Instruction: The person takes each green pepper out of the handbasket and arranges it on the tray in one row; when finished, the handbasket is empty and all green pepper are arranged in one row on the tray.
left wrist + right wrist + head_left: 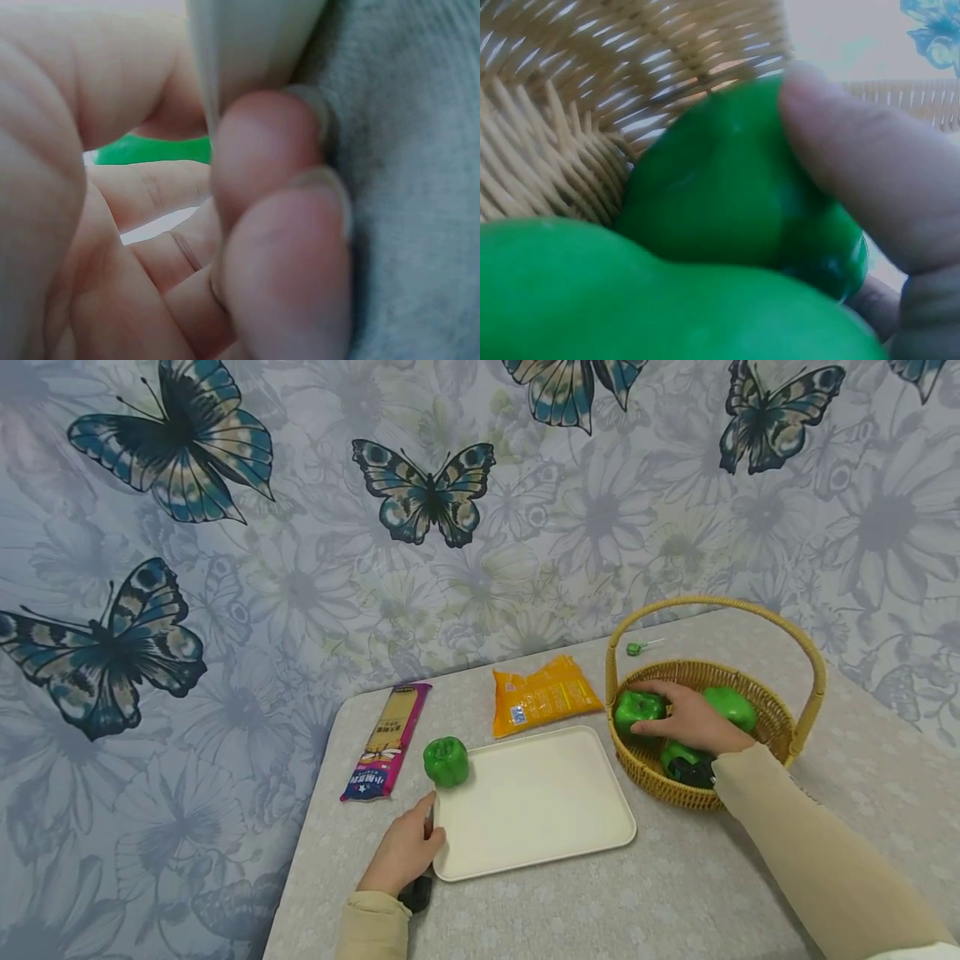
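Peppers (446, 762) total four: left hand (401, 852) pinches one tray (536, 806), right hand (692, 718) grips one pepper (633, 710).

An orange packet (543, 697) is lying on the pale tabletop (525, 914), and a long pink-edged packet (388, 742) is resting to its left. A small green object (634, 648) is sitting near the patterned wall (300, 635), where printed butterflies (431, 498) are showing.

Four green peppers (446, 762) are showing. One wicker basket (660, 787), one cream tray (536, 814), two packets (546, 695) and one small green item (633, 649) are sharing one table (585, 910)
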The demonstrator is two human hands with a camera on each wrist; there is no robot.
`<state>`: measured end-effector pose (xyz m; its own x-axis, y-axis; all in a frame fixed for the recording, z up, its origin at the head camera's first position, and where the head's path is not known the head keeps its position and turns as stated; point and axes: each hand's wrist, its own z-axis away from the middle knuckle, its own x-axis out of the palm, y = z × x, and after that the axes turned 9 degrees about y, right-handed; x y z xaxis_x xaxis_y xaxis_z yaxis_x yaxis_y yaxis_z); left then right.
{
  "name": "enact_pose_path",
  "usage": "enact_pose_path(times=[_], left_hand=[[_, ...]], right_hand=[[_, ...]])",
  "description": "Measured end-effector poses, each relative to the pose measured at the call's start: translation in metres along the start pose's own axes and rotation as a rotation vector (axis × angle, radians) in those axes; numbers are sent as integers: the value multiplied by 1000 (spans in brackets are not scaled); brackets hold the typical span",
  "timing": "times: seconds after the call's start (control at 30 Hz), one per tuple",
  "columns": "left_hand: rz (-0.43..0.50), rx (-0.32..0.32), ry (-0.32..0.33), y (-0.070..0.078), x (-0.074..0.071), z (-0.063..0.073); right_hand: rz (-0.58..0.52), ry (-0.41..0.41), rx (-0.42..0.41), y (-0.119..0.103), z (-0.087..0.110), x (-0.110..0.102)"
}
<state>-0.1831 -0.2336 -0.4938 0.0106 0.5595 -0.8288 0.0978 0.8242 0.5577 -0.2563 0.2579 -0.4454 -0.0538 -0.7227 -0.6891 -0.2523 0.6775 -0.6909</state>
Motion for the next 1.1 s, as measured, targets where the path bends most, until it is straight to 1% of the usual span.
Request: enact_pose_path(times=[0.17,0.4,0.57,0.73,0.87,1.1], left_hand=[[10,11,1,1,-1,0],[6,5,4,0,-1,0],[5,8,3,0,0,0],[4,15,8,0,0,0],[-2,8,10,-1,0,1],[8,14,4,-2,-1,0]], right_hand=[[7,12,5,-2,0,-2],[0,75,56,-5,0,-3],[1,70,73,-7,1,-4],[9,69,68,-10,1,-4],[11,69,63,-12,-1,-4],[-43,95,61,-16,-1,-7]])
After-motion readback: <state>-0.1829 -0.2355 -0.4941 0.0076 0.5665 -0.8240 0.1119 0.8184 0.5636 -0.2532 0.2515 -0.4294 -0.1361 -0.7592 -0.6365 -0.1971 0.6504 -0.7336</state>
